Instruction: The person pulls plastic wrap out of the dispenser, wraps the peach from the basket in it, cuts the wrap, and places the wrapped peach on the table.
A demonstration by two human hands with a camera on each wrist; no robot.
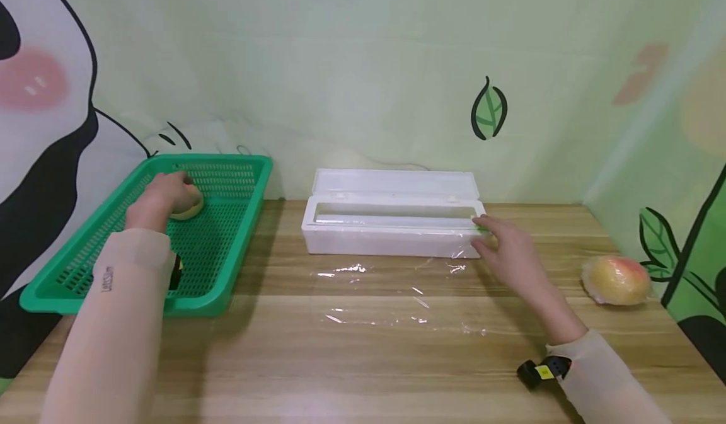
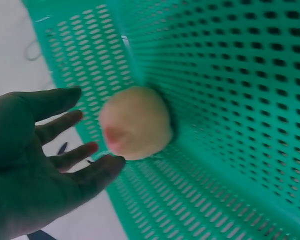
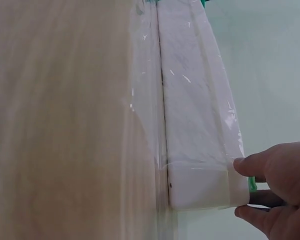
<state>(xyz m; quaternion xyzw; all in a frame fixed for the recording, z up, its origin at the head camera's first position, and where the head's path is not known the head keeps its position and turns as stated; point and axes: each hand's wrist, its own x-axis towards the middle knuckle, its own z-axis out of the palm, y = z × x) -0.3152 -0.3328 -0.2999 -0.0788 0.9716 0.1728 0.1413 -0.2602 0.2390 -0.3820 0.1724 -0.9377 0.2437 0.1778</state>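
Note:
Inside the green basket [image 1: 249,247], my left hand [image 1: 161,197] is over a pale peach [image 2: 135,122] with a pink tip. In the left wrist view the fingers [image 2: 95,172] are spread, with the fingertips right at the peach's side. My right hand [image 1: 513,257] grips the right end of a white cling film box [image 1: 391,241], thumb and fingers around its corner. A small green part [image 3: 252,183] shows between them. The box's lid [image 1: 397,184] stands raised at the back. Clear cling film [image 1: 397,298] spreads from the box over the table toward me.
A film-wrapped peach [image 1: 617,280] sits at the right edge of the wooden table [image 1: 351,373]. Behind the table hangs a pale green printed backdrop [image 1: 368,96]. The basket's raised walls surround my left hand.

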